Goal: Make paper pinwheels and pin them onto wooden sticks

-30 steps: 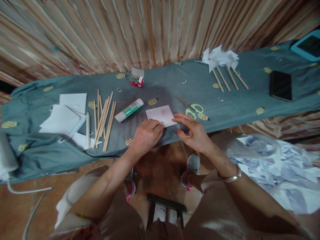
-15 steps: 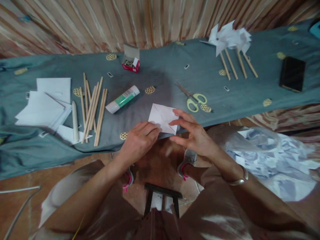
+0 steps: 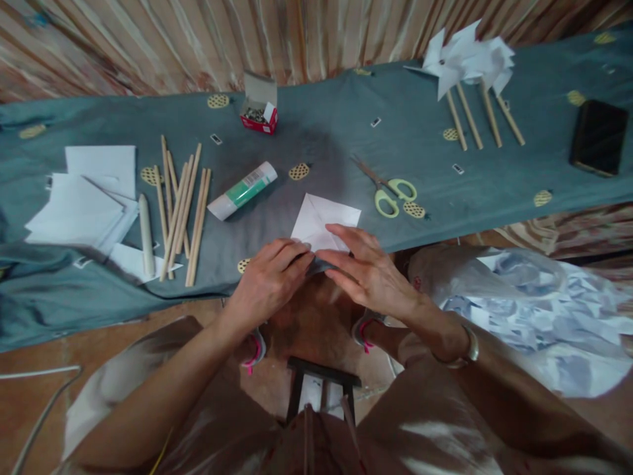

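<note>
A small white paper square [image 3: 316, 214] with diagonal creases lies at the table's near edge, under both hands. My left hand [image 3: 274, 274] is closed at its lower left corner, fingers bent together and pinching the paper. My right hand [image 3: 363, 267] rests over the lower right part, its fingers spread and the fingertips touching the sheet. Just beyond the paper lie scissors [image 3: 388, 191] with light green handles, and a green and white glue stick [image 3: 243, 191] is to the left.
Wooden sticks [image 3: 182, 211], a pale pointed rod [image 3: 147, 234] and white paper sheets [image 3: 82, 208] lie left. A red box of small metal pins [image 3: 260, 119] stands behind. Paper pinwheels [image 3: 467, 63] and a dark phone-like object [image 3: 599, 137] lie right. A bag of paper scraps [image 3: 539, 316] is below.
My right hand has slid left and down across the paper, towards my left hand, uncovering the sheet's right corner. My left hand stays at the lower left corner. The camera view has shifted slightly.
</note>
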A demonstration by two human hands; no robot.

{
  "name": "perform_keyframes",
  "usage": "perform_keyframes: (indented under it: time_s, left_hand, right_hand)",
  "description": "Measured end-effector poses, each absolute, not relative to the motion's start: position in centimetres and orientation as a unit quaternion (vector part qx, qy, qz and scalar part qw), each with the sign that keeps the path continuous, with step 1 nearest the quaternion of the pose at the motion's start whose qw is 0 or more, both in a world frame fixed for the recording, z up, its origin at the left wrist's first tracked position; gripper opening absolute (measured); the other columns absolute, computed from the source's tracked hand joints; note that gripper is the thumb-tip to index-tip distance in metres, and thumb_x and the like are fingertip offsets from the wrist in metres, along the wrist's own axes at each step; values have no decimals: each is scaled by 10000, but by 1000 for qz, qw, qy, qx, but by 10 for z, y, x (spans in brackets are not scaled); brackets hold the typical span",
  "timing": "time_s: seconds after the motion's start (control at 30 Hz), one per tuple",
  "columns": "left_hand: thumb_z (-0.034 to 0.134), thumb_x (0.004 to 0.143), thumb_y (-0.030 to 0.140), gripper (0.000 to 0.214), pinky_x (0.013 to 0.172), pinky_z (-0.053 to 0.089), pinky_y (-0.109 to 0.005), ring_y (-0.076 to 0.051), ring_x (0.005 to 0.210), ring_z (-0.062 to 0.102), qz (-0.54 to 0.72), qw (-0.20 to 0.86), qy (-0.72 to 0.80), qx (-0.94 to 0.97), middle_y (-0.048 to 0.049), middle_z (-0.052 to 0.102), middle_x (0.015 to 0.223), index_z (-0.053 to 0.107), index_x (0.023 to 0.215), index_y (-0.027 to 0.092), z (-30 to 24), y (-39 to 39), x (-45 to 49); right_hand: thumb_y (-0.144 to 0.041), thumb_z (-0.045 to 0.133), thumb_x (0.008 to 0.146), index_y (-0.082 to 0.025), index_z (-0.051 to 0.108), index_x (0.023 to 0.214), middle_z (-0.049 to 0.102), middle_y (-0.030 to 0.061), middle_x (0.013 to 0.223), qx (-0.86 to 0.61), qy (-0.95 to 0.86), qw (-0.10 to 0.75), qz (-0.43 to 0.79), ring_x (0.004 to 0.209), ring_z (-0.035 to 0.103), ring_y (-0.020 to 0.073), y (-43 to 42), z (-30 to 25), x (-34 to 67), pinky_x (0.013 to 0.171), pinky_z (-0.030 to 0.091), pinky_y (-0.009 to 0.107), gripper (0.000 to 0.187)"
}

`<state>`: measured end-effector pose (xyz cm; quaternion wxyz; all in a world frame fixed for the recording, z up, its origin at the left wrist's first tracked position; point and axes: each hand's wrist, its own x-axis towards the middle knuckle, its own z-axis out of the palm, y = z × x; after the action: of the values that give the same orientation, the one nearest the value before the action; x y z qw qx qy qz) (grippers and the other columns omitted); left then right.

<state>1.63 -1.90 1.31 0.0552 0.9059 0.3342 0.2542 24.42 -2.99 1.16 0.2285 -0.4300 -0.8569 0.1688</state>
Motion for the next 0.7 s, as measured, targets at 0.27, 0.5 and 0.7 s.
perform_keyframes:
  time_s: [0.27, 0.5, 0.7]
  left_hand:
    - [580, 941, 170, 223, 849, 556, -388, -242, 1033, 645, 247, 52, 348, 903, -102, 703, 1077, 622, 1160, 170, 8, -20, 8]
    - [563, 955, 192, 225, 861, 532, -385, -239, 1060, 632, 235, 71, 357, 901, -97, 701, 1088, 632, 1168, 184, 6, -20, 6]
    - [552, 960, 193, 198, 823, 521, -374, -235, 1025, 631, 232, 44, 353, 905, -96, 708, 1080, 640, 1137, 179, 8, -18, 8]
  right_hand:
    - [-172, 484, 956, -224, 638, 1187, 483, 126, 1498, -403, -890, 165, 131, 1339, 468, 302, -27, 21, 235, 1063, 442, 528, 282]
    - [-151, 436, 977, -214, 640, 1152, 505, 127, 1489, -397, -896, 160, 120, 1337, 476, 289, -30, 25, 239, 1068, 433, 528, 276]
    - [-146, 425, 981, -235, 642, 1150, 524, 98, 1476, -398, -894, 172, 111, 1329, 481, 270, -29, 19, 236, 1062, 440, 510, 288]
